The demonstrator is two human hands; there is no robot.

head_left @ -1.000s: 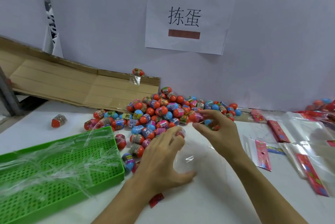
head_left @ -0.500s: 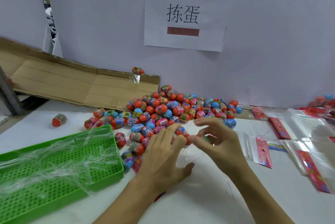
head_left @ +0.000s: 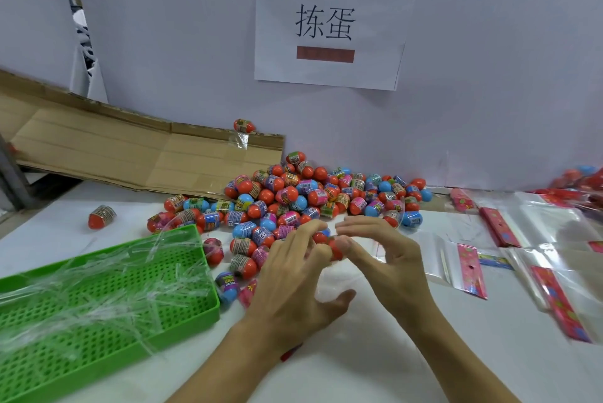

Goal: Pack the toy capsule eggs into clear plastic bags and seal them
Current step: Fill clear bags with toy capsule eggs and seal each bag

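A heap of orange, blue and pink toy capsule eggs (head_left: 310,200) lies on the white table against the back wall. Just in front of it my two hands meet. My left hand (head_left: 293,282) holds the mouth of a clear plastic bag (head_left: 336,282), fingers on top and thumb spread below. The bag's red header (head_left: 290,352) shows under that wrist. My right hand (head_left: 388,259) pinches an orange egg (head_left: 336,251) at the bag's mouth. How many eggs are in the bag is hidden.
A green perforated tray (head_left: 98,311) holding clear plastic strips fills the near left. Flattened cardboard (head_left: 114,148) leans at the back left with one egg (head_left: 244,126) on its edge. A stray egg (head_left: 101,216) lies left. Empty red-headed bags (head_left: 470,268) cover the right side.
My right hand came back from the heap with an egg and closed in on my left hand at the bag's mouth. The left hand shifted slightly forward.
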